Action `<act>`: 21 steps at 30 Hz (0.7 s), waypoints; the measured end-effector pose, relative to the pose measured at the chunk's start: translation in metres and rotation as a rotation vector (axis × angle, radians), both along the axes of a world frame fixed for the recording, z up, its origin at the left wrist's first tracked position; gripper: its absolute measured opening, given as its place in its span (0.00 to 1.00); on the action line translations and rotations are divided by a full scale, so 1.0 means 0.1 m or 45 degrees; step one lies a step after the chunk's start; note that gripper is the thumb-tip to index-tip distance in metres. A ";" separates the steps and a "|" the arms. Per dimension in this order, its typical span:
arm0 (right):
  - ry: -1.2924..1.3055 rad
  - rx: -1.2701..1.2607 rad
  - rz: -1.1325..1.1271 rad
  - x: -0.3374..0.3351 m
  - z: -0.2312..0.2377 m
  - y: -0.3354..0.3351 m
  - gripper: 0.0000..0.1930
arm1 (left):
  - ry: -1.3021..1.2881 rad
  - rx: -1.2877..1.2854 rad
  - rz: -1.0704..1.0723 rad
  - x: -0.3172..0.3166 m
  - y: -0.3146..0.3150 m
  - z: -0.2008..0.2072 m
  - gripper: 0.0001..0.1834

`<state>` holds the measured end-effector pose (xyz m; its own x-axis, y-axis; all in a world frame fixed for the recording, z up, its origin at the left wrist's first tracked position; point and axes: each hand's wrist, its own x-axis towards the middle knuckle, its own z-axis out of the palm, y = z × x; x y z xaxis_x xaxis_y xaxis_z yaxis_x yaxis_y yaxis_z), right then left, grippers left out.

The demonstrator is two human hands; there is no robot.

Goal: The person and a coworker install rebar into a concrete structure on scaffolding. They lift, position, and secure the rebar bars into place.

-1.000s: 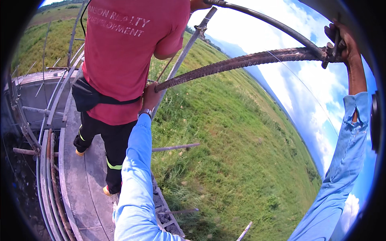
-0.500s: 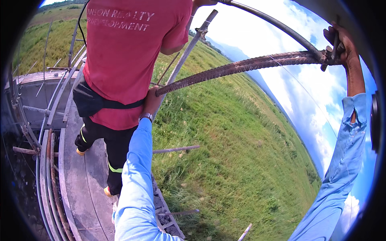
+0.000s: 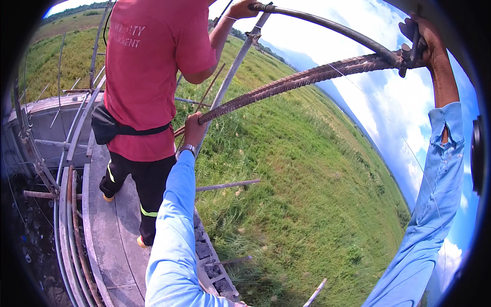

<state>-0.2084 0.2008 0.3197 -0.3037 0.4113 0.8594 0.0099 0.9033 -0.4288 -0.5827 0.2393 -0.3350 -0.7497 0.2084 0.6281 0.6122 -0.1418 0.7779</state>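
One co-worker in a red short-sleeved shirt (image 3: 148, 77), head cut off. The bare left hand (image 3: 194, 131) clasps rust-brown ribbed steel bars (image 3: 286, 84), at least two, exact count unclear, below one dark metal rod (image 3: 332, 29). The bare right hand (image 3: 430, 40), partly hidden, grips the bars' upper end.

The long brown ribbed metal bars (image 3: 307, 78) look rough, matt and rusty; the dark round metal bar (image 3: 327, 23) above them is smoother, faintly glossy. The light-blue long cloth sleeve (image 3: 174, 230), crimson cloth shirt (image 3: 148, 87) and flat grey walkway (image 3: 110, 215) look matt.
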 end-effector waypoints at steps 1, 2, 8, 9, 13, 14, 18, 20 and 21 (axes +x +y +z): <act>-0.003 0.000 -0.002 -0.01 0.00 0.00 0.12 | 0.039 0.048 0.015 0.00 0.00 -0.03 0.10; -0.003 0.002 -0.002 -0.01 -0.01 0.01 0.12 | 0.027 0.023 0.021 -0.01 -0.01 -0.04 0.10; 0.011 0.000 0.008 0.02 -0.01 0.07 0.12 | 0.126 0.096 0.082 -0.22 -0.08 0.06 0.10; 0.009 -0.006 0.006 0.03 0.00 0.09 0.12 | 0.115 0.083 0.009 -0.21 -0.09 0.06 0.10; 0.008 0.002 -0.005 0.03 0.03 0.14 0.13 | 0.055 0.093 -0.024 -0.04 -0.02 -0.04 0.11; 0.007 0.005 -0.013 0.03 0.04 0.14 0.13 | 0.034 0.083 -0.020 0.00 -0.01 -0.07 0.11; 0.008 0.008 -0.016 0.04 0.03 0.13 0.13 | 0.030 0.127 0.002 0.00 -0.03 -0.11 0.09; 0.007 -0.004 -0.023 0.04 0.02 0.12 0.13 | 0.027 0.094 -0.009 -0.01 -0.05 -0.10 0.09; 0.006 -0.004 -0.025 0.04 0.02 0.11 0.13 | -0.014 0.052 0.000 -0.01 -0.07 -0.10 0.09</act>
